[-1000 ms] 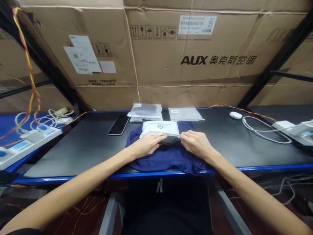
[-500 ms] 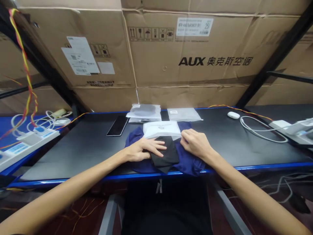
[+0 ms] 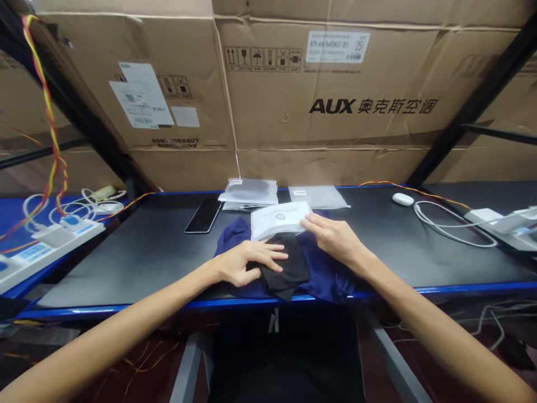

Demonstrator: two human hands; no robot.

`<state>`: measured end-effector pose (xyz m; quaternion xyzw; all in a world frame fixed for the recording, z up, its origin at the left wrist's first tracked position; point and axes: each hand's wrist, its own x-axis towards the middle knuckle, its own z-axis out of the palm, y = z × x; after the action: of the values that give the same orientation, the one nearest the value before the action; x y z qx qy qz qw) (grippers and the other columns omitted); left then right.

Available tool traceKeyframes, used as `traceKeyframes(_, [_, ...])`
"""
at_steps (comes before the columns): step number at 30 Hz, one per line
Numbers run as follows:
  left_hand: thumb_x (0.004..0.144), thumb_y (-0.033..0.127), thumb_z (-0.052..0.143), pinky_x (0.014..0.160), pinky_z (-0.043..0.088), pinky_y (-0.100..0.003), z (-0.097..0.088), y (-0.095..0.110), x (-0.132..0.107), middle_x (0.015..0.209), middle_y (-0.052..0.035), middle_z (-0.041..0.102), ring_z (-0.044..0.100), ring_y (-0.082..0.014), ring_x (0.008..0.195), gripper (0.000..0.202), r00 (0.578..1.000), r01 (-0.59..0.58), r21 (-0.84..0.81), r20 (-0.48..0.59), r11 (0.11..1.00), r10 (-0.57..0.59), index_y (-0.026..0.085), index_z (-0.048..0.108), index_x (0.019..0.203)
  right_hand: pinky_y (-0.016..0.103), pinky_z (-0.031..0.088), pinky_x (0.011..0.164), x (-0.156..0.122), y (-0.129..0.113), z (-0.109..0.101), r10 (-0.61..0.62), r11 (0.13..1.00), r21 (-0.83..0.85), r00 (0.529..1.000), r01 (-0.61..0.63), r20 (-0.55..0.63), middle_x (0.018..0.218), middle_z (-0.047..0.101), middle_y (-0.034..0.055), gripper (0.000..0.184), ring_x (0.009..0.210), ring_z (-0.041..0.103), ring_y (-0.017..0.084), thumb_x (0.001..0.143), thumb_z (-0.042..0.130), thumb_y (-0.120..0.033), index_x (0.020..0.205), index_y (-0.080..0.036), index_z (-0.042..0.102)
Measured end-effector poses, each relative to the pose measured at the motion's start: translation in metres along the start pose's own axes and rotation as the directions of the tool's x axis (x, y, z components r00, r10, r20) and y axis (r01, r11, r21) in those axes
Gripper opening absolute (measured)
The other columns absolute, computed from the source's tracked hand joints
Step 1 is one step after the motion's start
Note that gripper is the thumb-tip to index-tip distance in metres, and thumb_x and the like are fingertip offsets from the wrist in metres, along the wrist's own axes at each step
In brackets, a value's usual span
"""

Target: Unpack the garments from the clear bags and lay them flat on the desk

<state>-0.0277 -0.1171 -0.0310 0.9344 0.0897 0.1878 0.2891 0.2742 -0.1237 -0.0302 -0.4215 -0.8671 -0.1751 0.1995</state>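
Observation:
My left hand point(image 3: 249, 262) lies with its fingers stretched out over a folded black cloth point(image 3: 296, 271), pressing on it. A frosted white plastic bag point(image 3: 279, 218) with a round dark print sits just beyond, its near edge meeting the far end of the black cloth. Whether the cloth reaches inside the bag, I cannot tell. My right hand point(image 3: 333, 235) pinches the bag's right edge between thumb and fingers. Beneath all this, dark blue fabric point(image 3: 329, 277) is spread at the table's front edge.
Behind are a stack of frosted bags point(image 3: 248, 192), another frosted bag point(image 3: 319, 197) and a phone point(image 3: 204, 215). A power strip point(image 3: 50, 246) with cables lies left; a white earbud case point(image 3: 403, 198) and a white cable point(image 3: 453, 232) lie right. A large cardboard sheet point(image 3: 268, 129) stands at the back.
My right hand has shifted slightly up and left, from a curled grip to a pinch on the bag's edge. The bag's right side is now raised and tilted. My left hand stays on the cloth.

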Motion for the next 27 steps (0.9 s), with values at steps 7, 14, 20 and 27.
traceKeyframes(7, [0.063, 0.006, 0.046, 0.118, 0.038, -0.053, 0.000, 0.001, 0.000, 0.143, -0.0053, 0.060, 0.046, -0.0270, 0.142, 0.064, 1.000, 0.010, 0.036, 0.012, 0.999, -0.011, 0.023, 0.071, 0.119, 0.035, 0.060, 0.084, 0.011, 0.051, -0.003, 0.171, 0.985, -0.020, 0.981, -0.173, -0.094, 0.125, 0.072, 0.0110, 0.043, 0.104, 0.074, 0.026, 0.089, 0.046, -0.005, 0.119, -0.018, 0.074])
traceKeyframes(14, [0.059, 0.011, 0.046, 0.119, 0.034, -0.056, -0.002, 0.002, -0.001, 0.144, -0.0064, 0.059, 0.046, -0.0300, 0.142, 0.067, 1.000, 0.008, 0.028, 0.019, 1.000, -0.008, 0.022, 0.070, 0.121, 0.039, 0.055, 0.099, 0.004, 0.085, -0.004, 0.390, 0.920, 0.198, 0.847, -0.339, -0.361, 0.114, 0.077, 0.0054, 0.032, 0.105, 0.074, 0.025, 0.088, 0.051, -0.017, 0.105, -0.021, 0.078])
traceKeyframes(20, [0.058, 0.009, 0.045, 0.121, 0.030, -0.059, -0.002, 0.004, 0.000, 0.149, -0.0056, 0.055, 0.042, -0.0307, 0.145, 0.073, 1.000, 0.002, 0.091, 0.028, 0.996, -0.005, 0.023, 0.067, 0.126, 0.041, 0.050, 0.105, 0.005, 0.109, 0.012, 0.496, 0.865, 0.190, 0.850, -0.465, -0.177, 0.120, 0.074, 0.0131, 0.035, 0.113, 0.070, 0.028, 0.087, 0.050, -0.015, 0.110, -0.013, 0.076])
traceKeyframes(27, [0.065, 0.000, 0.047, 0.122, 0.033, -0.053, 0.000, 0.000, 0.001, 0.157, -0.0032, 0.044, 0.032, -0.0280, 0.150, 0.076, 0.996, 0.085, 0.177, -0.034, 0.980, -0.080, 0.025, 0.063, 0.134, 0.037, 0.054, 0.096, 0.001, 0.126, 0.036, 0.426, 0.884, 0.162, 0.898, -0.439, 0.107, 0.115, 0.076, 0.0166, 0.034, 0.107, 0.072, 0.028, 0.086, 0.051, -0.008, 0.108, -0.011, 0.077])
